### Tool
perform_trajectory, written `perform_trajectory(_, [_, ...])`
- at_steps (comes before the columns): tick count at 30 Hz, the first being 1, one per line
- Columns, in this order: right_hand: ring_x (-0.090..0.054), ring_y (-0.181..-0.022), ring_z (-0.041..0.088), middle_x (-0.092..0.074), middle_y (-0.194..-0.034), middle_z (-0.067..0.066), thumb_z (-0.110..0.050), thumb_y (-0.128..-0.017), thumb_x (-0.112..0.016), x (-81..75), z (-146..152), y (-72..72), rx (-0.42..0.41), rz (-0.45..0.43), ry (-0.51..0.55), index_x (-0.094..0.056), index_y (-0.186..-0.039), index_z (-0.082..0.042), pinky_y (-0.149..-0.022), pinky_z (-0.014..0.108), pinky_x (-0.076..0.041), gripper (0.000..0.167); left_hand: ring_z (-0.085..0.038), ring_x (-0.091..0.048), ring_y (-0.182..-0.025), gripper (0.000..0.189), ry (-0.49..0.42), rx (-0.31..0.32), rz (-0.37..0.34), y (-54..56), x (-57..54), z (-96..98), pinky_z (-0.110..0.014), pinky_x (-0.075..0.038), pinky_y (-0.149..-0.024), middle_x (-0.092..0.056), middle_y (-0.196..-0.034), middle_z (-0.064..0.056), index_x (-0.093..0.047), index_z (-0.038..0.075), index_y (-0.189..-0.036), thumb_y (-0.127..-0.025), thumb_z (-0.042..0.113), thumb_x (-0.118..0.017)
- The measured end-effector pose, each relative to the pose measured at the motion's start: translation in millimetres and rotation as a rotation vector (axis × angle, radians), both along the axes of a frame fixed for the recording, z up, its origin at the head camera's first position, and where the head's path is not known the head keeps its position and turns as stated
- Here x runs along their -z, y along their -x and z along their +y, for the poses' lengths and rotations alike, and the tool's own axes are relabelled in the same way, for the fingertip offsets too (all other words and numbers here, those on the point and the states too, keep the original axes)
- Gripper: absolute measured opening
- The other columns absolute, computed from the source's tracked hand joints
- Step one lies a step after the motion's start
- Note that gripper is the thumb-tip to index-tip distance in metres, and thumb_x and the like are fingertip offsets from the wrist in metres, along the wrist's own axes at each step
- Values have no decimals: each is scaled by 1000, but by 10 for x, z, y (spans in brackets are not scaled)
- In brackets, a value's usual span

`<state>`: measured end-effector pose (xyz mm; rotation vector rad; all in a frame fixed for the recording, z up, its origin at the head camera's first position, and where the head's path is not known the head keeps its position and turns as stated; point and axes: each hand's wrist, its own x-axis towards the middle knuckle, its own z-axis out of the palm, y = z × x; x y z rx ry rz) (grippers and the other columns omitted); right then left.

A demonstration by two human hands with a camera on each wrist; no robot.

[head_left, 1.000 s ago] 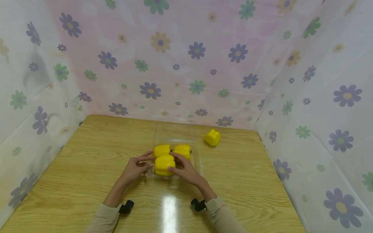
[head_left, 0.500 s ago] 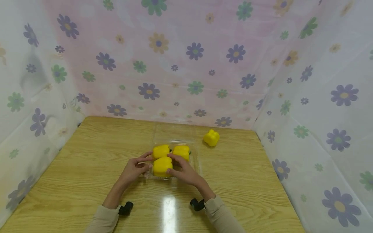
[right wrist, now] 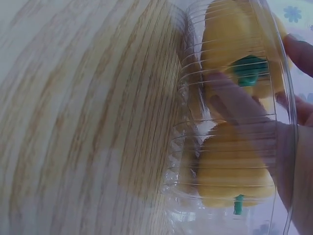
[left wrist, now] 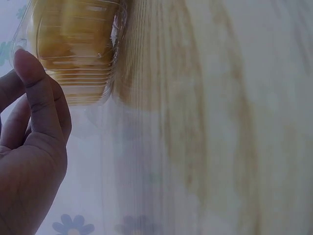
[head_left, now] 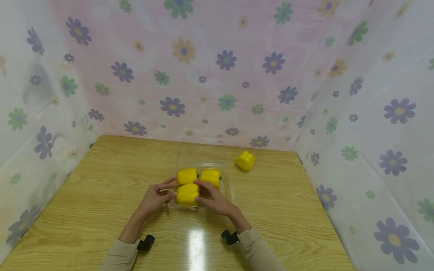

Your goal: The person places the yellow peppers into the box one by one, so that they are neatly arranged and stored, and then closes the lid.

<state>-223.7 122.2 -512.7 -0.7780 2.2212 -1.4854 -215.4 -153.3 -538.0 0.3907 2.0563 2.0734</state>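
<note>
A clear plastic clamshell container (head_left: 231, 192) lies with its lid (head_left: 202, 153) folded back, holding three yellow bell peppers. Two of them, the back left pepper (head_left: 187, 176) and the back right pepper (head_left: 210, 177), sit side by side. In front of them lies the front pepper (head_left: 187, 195). My left hand (head_left: 154, 195) pinches the container's left rim, its thumb at the edge in the left wrist view. Inside the container, my right hand (head_left: 217, 199) has thumb and fingers on the right end of the front pepper. Through the wall, the right wrist view shows a green stem (right wrist: 248, 71).
One more yellow bell pepper (head_left: 245, 160) lies on the wooden table (head_left: 271, 210), right of the lid. Flower-printed sheets (head_left: 210, 86) enclose the table at the back and both sides. Black wrist cameras (head_left: 145, 243) sit below the hands.
The front pepper has shifted left and settled lower in the container, away from my right palm. My right fingers now reach only its right end. The left hand has stayed at the rim.
</note>
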Motion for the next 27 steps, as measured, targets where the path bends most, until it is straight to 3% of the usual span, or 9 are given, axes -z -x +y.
perform_trajectory(10, [-42, -145, 34, -27, -165, 13, -15, -107, -54, -14, -32, -8, -53, -31, 2, -34, -158, -13, -116, 46, -41, 55, -11, -67, -82, 41, -3, 3, -11, -13, -14, -11, -23, -55, -59, -35, -161, -21, -59, -14, -132, -97, 4, -68])
perform_trajectory(16, [-45, -142, 32, -25, -166, 12, -16, -107, -55, -17, -58, -3, -47, -10, -45, -35, -158, -16, -111, 41, -47, 55, -11, -68, -84, 40, -17, -3, -4, -10, -5, -23, -22, -55, -58, -35, -161, -22, -60, -15, -132, -97, 3, -68])
perform_trajectory(22, [-49, -139, 34, -28, -165, 14, -17, -106, -56, -37, -53, -4, -16, 14, -90, -37, -157, -16, -109, 45, -48, 55, -12, -67, -82, 41, -13, 11, 4, 4, 4, 5, -22, -55, -60, -35, -161, -22, -59, -14, -133, -98, 5, -67])
perform_trajectory(27, [-52, -135, 37, -30, -164, 15, -17, -105, -58, -69, -60, -9, -5, 6, -110, -39, -157, -15, -107, 46, -50, 55, -12, -67, -83, 40, -3, -12, -5, -13, -4, 12, -22, -55, -60, -36, -161, -22, -60, -14, -132, -98, 6, -68])
